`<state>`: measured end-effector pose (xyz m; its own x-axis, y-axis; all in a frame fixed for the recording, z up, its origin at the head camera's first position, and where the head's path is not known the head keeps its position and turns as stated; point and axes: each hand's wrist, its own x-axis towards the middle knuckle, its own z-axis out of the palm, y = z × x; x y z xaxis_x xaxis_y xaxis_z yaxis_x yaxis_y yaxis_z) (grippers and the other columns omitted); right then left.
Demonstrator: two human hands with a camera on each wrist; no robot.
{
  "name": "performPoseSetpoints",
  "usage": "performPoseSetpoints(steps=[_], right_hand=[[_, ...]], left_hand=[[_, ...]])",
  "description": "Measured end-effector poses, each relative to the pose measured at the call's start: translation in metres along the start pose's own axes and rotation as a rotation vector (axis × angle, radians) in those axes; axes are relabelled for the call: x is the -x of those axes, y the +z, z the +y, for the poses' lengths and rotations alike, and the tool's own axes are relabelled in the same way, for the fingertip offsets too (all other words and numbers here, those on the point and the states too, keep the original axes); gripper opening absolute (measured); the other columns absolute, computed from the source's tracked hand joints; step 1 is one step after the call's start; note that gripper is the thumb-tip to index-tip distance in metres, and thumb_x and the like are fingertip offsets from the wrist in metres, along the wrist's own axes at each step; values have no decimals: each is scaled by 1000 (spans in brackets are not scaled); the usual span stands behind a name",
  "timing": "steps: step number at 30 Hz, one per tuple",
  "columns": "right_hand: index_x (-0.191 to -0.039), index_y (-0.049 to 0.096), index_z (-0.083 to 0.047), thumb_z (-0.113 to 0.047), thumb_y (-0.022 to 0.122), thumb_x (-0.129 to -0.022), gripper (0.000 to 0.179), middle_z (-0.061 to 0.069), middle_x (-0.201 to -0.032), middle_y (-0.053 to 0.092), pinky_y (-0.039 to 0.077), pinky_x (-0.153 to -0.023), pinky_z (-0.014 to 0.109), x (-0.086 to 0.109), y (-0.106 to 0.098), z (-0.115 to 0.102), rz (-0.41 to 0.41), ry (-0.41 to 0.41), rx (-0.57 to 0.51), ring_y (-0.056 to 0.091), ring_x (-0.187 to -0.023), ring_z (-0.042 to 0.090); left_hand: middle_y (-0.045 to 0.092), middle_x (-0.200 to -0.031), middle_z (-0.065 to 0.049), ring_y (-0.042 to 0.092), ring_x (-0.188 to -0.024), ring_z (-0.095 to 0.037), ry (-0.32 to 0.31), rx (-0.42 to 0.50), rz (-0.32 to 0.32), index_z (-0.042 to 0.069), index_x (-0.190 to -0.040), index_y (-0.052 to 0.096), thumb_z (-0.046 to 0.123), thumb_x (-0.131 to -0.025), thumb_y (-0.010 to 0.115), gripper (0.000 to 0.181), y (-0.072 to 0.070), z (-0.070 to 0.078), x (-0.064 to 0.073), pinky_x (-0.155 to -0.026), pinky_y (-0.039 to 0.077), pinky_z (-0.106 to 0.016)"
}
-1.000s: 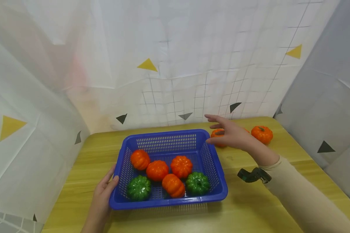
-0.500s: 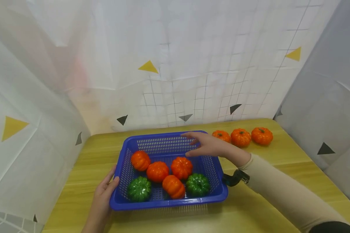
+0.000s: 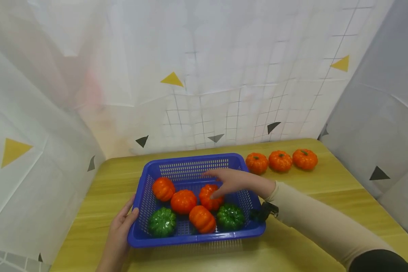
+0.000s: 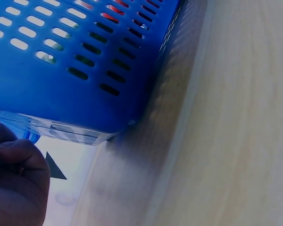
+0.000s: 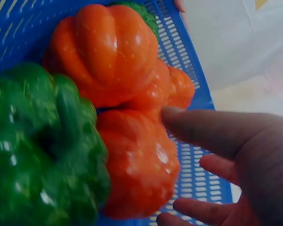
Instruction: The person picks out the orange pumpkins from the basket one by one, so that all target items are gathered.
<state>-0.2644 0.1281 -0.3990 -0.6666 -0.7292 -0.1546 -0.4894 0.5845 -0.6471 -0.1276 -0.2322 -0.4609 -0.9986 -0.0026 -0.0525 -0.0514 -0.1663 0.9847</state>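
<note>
A blue plastic basket (image 3: pixel 198 238) holds several orange toy pumpkins and two green ones. At its left rim my left hand (image 3: pixel 117 230) grips the edge, thumb over the top; the left wrist view shows only part of that hand (image 4: pixel 16 181) beside the basket wall (image 4: pixel 52 89). My right hand (image 3: pixel 231 180) reaches over the basket with fingers spread. Its thumb is close to an orange pumpkin (image 3: pixel 206 193) and overlaps it in view. In the right wrist view this pumpkin (image 5: pixel 137 165) lies between the thumb and the other fingers; contact is unclear. A green pumpkin (image 3: pixel 230 217) lies nearer me.
Three more orange pumpkins stand in a row at the table's back right: a left one (image 3: pixel 256 163), a middle one (image 3: pixel 280 161) and a right one (image 3: pixel 305 159). A patterned white sheet (image 3: pixel 204 75) hangs behind the wooden table (image 3: pixel 329 192).
My right hand has moved left and down, from beside the row of pumpkins into the basket's space over an orange pumpkin. The left hand and basket have stayed put.
</note>
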Motion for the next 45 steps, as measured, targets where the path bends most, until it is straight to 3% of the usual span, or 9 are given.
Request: performPoseSetpoints(steps=[7,14,19,25,32,37,45], right_hand=[[-144,51,-16,-30,86,-75,79,6,-139,55,41,-108,41,-8,14,-2,-35,-2,129,49,-127,22],[-140,56,-17,-31,89,-68,80,2,-121,60,50,-92,35,-14,26,-10,-59,20,262,54,-106,17],[-138,57,-22,-36,92,-63,84,4,-117,58,52,-86,36,-16,30,-13,-54,52,300,54,-101,18],[-136,59,-25,-40,91,-65,80,10,-122,56,53,-84,39,-16,30,-13,-33,69,335,54,-102,22],[-129,62,-23,-42,87,-68,69,-2,-109,63,49,-82,33,-16,28,-14,0,33,432,55,-98,19],[-129,59,-18,-39,87,-67,71,-3,-105,64,52,-79,30,-16,28,-13,16,47,414,58,-93,15],[-144,47,-14,-42,83,-69,88,3,-117,63,54,-82,31,-13,20,-19,78,48,348,59,-98,16]], left_hand=[[62,-132,-9,67,-105,-27,-16,-9,11,16,-158,27,31,-106,48,58,0,2,0,-85,57,-46],[60,-134,-12,67,-105,-28,-31,-21,23,17,-158,27,31,-106,48,58,1,3,1,-85,57,-47],[59,-135,-13,67,-106,-28,-25,-16,14,17,-158,27,31,-106,48,57,2,3,2,-85,57,-47],[62,-132,-10,67,-104,-28,-18,-15,13,17,-157,27,31,-106,48,57,2,3,1,-84,57,-47],[61,-132,-12,67,-104,-28,-20,-7,10,17,-158,27,30,-106,47,57,0,0,1,-84,57,-48],[57,-136,-20,67,-104,-30,-28,-10,19,18,-157,28,31,-106,48,57,0,-2,1,-84,56,-50],[61,-133,-12,67,-106,-28,-4,14,-1,16,-157,27,29,-106,48,57,1,0,1,-85,56,-48]])
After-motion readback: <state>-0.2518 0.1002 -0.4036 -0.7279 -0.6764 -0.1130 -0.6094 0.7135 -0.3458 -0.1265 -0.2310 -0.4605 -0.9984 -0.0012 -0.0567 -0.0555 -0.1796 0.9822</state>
